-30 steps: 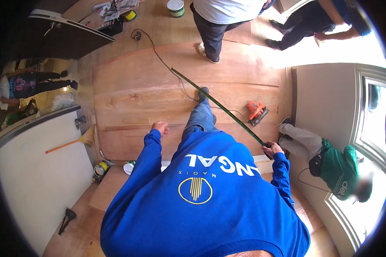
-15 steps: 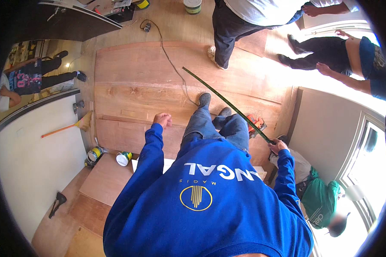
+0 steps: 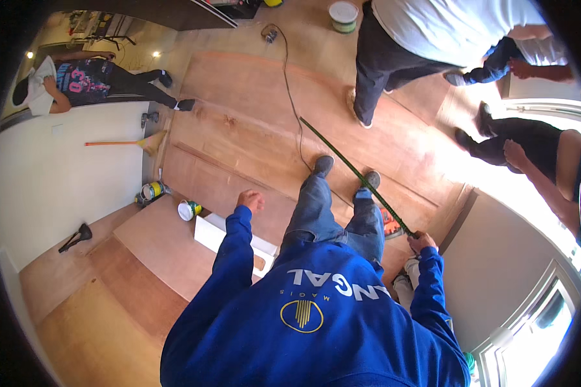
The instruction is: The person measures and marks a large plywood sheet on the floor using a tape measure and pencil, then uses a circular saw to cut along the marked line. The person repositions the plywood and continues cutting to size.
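Note:
My right hand is closed around the near end of a tape measure. Its long, thin, dark green blade reaches up and left, over my right foot, and ends above the wooden floor panels. My left hand hangs apart from it on the left, fingers curled, with nothing visible in them. Between that hand and my legs lies part of a white open box or trough on the floor. Beside my right leg, partly hidden, sits an orange tool.
Wood panels cover the floor, crossed by a dark cable. People stand ahead and at right; another is at left behind a low white wall. Paint cans, a broom and a bucket stand about. A window is at lower right.
My view has turned, so the room has shifted in the picture. The tape measure stays in my right hand, its blade now steeper. The person at left has a leg stretched further over the wall.

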Motion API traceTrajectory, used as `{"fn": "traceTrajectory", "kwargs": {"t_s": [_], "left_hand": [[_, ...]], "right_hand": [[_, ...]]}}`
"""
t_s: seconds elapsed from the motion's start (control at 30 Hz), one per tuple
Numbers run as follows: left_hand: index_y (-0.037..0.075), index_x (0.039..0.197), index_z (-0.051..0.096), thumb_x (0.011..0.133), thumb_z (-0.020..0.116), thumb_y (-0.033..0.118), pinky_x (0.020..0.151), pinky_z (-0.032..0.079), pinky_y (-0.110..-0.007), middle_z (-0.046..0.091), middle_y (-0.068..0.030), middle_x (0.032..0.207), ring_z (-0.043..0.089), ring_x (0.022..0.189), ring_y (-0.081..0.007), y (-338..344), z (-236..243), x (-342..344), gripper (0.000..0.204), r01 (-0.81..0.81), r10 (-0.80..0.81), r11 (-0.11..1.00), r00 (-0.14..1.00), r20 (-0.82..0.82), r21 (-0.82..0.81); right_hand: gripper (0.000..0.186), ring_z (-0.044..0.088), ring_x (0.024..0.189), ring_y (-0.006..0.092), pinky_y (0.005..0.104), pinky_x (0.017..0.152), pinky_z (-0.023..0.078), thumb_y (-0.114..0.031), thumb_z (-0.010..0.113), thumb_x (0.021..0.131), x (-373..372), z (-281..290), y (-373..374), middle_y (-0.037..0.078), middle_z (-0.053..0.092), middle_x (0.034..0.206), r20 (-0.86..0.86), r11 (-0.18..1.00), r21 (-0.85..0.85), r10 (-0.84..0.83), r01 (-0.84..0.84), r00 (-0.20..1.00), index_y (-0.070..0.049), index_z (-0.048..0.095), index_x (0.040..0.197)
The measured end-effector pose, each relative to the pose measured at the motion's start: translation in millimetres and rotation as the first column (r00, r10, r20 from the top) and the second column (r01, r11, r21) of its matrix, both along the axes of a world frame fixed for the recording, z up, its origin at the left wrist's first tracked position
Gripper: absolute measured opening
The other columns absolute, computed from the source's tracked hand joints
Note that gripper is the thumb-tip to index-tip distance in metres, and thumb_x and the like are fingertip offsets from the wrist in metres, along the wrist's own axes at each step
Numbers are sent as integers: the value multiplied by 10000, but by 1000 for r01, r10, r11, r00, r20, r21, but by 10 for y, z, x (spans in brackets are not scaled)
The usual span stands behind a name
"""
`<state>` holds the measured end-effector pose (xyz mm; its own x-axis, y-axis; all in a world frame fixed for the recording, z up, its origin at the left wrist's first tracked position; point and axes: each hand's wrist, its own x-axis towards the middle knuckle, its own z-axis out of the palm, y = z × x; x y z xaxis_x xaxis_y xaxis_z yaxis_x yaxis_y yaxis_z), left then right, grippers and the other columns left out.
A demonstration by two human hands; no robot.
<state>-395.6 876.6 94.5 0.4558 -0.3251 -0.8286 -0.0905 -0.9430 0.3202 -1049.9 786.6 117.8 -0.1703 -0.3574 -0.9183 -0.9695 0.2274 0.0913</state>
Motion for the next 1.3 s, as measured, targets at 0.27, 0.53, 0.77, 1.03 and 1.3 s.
{"fn": "traceTrajectory", "kwargs": {"t_s": [0.27, 0.53, 0.77, 1.03, 1.3], "left_hand": [[22, 1022, 729, 932, 640, 137, 606, 608, -331, 756, -113, 844, 734, 699, -195, 425, -434, -999, 171, 155, -151, 982, 988, -44, 108], [6, 1022, 699, 956, 645, 148, 579, 583, -307, 748, -117, 849, 705, 680, -168, -709, -1465, -875, 166, 336, -334, 941, 941, -45, 35], [44, 955, 730, 908, 723, 247, 694, 595, -369, 750, -123, 860, 729, 780, -232, -1391, -3727, -620, 209, 424, -416, 903, 904, 99, -70], [13, 1089, 729, 848, 808, 299, 921, 570, -412, 775, -163, 1032, 730, 1005, -299, -964, -6477, 117, 383, 576, -436, 811, 479, 762, 101], [-32, 1078, 696, 920, 777, 296, 715, 608, -377, 748, -138, 933, 725, 776, -253, -1565, -7263, 405, 373, 153, -49, 948, 937, 345, -279]], "right_hand": [[437, 693, 1165, 297, 445, 1005, 522, -497, 644, 848, -794, -478, -403, 71, 760, 1170, 44, 999, 11, -36, 36, 998, -230, 739, 1181], [447, 689, 1164, 324, 463, 1006, 527, -496, 622, 865, -1180, -1131, -207, 97, 754, 1188, 94, 994, 12, -106, 106, 990, -250, 727, 1223], [421, 741, 939, 253, 384, 882, 573, -356, 683, 877, -1480, -2809, -43, 117, 770, 995, 230, 973, -58, -204, 223, 952, -135, 702, 1234], [433, 737, 992, 309, 422, 906, 563, -348, 677, 828, -1704, -4389, -4, 125, 770, 1050, 210, 946, -303, -48, 112, 976, -152, 716, 1212], [401, 699, 905, 164, 323, 849, 548, -243, 709, 835, -1754, -5498, 336, 78, 748, 945, 365, 916, -266, -191, 299, 911, -51, 708, 1188]]}}
